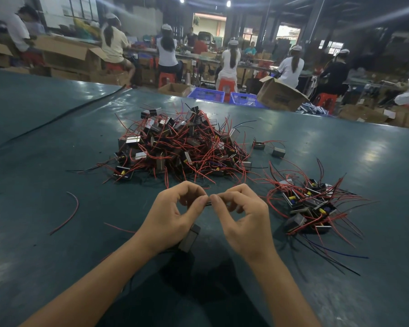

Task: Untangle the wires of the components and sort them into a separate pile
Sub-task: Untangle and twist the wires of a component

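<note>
Wires (200,159), red and black, tangle through a big heap (182,142) of small block parts in the middle of the green table (45,244). A smaller pile (309,204) lies to its right, a little apart. Nearer, the left hand (172,215) and right hand (243,218) each pinch a short dark wire (209,204) between thumb and forefinger, their fingertips almost touching. One block part (189,237) shows just under the left palm. A loose red wire (67,214) lies off to the left.
</note>
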### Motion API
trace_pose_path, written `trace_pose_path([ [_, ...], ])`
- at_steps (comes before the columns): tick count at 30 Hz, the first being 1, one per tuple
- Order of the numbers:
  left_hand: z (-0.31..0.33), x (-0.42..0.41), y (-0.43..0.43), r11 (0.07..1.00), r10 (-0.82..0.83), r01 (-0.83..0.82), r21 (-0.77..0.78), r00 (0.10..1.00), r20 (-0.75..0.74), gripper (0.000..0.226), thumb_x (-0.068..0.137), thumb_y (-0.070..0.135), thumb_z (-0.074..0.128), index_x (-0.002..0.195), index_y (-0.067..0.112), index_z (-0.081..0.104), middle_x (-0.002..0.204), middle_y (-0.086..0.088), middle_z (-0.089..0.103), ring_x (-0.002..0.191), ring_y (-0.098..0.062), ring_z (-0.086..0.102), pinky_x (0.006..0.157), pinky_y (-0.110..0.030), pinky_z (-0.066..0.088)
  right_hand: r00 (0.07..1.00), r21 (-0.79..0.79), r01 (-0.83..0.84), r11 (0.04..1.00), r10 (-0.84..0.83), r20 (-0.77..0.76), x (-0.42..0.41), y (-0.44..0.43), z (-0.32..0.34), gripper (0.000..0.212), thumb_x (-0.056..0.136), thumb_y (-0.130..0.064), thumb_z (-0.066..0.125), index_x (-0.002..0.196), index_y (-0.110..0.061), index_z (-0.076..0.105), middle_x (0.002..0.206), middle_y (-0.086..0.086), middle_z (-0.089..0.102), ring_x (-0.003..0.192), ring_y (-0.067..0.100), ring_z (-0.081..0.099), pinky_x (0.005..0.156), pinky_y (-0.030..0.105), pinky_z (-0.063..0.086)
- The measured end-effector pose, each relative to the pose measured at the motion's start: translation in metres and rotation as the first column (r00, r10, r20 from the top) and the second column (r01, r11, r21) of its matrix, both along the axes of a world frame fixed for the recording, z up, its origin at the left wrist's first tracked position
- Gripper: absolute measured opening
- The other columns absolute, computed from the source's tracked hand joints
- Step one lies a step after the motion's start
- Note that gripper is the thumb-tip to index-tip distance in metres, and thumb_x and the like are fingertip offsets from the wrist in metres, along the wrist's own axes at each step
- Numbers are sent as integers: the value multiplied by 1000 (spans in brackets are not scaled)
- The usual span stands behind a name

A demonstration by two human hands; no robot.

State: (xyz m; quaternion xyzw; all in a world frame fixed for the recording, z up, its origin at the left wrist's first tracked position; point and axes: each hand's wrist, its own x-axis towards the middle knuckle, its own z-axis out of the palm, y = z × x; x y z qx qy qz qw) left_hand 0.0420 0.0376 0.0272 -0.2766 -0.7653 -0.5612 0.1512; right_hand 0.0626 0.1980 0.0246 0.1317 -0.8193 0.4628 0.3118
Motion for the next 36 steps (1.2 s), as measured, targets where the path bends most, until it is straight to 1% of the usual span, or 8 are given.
trace_pose_path([
  [6, -3, -1, -1, 994, 69, -79, -74, 988, -139, 1, 88, 22, 64, 88, 21, 65, 75, 11, 63, 73, -9, 59, 75, -19, 42, 993, -77, -63, 995, 70, 97, 0, 0, 3, 17, 87, -18, 72, 70, -18, 69, 70, -4, 58, 67, 6, 53, 68, 7, 37],
  [13, -6, -2, -2, 964, 143, -192, -183, 958, -250, 11, 89, 35, 58, 88, 24, 63, 77, 16, 62, 75, -5, 59, 81, -32, 44, 1000, 10, 17, 1000, -17, -4, -2, 0, 2, 12, 85, -24, 71, 74, -25, 67, 76, -15, 56, 71, 10, 55, 67, 24, 46],
  [15, -4, -1, -1, 973, 123, -156, -171, 974, -192, 11, 90, 32, 59, 88, 22, 65, 76, 14, 64, 75, -7, 61, 79, -29, 45, 1000, 24, 15, 1000, -15, -7, -1, 0, 2, 10, 86, -25, 72, 77, -22, 69, 78, -16, 55, 72, 10, 55, 69, 30, 48],
  [17, -2, -2, -1, 988, 69, -83, -128, 992, -110, 9, 91, 25, 59, 88, 24, 67, 76, 16, 66, 74, -6, 62, 73, -17, 44, 1000, 75, 18, 997, -17, -16, 0, 0, 1, 12, 88, -27, 69, 81, -18, 71, 81, -14, 56, 75, 11, 55, 72, 40, 49],
  [19, 0, -2, -1, 994, 29, -33, -104, 999, -40, 14, 93, 21, 57, 86, 26, 68, 74, 19, 65, 71, -2, 60, 68, -10, 42, 998, 125, 47, 991, -41, -47, 2, -1, 1, 18, 90, -32, 66, 83, -16, 72, 82, -11, 56, 78, 12, 54, 74, 40, 48],
  [24, 4, -3, 0, 993, -101, 85, 77, 963, 248, 23, 90, 34, 53, 78, 24, 70, 62, 11, 63, 62, 0, 58, 63, -11, 43, 994, 125, 89, 988, -81, -68, 3, -1, 5, 16, 86, -31, 71, 78, -16, 71, 75, -13, 51, 74, 13, 52, 67, 28, 45],
  [30, 3, -7, 1, 976, -180, 124, 178, 920, 347, 21, 84, 33, 57, 74, 21, 71, 60, 5, 65, 62, 0, 60, 66, -10, 45, 999, 101, 40, 994, -36, -41, 3, -2, 6, 17, 85, -34, 67, 79, -19, 72, 73, -18, 47, 69, 6, 51, 68, 40, 48],
  [36, 3, -9, 0, 964, -201, 109, 242, 895, 399, 20, 79, 34, 62, 69, 21, 73, 60, 3, 65, 62, -1, 61, 66, -9, 46, 999, -1, -2, 1000, 2, 50, 1, -1, 5, 3, 85, -21, 74, 82, -22, 74, 72, -15, 50, 69, 8, 53, 62, 19, 44],
])
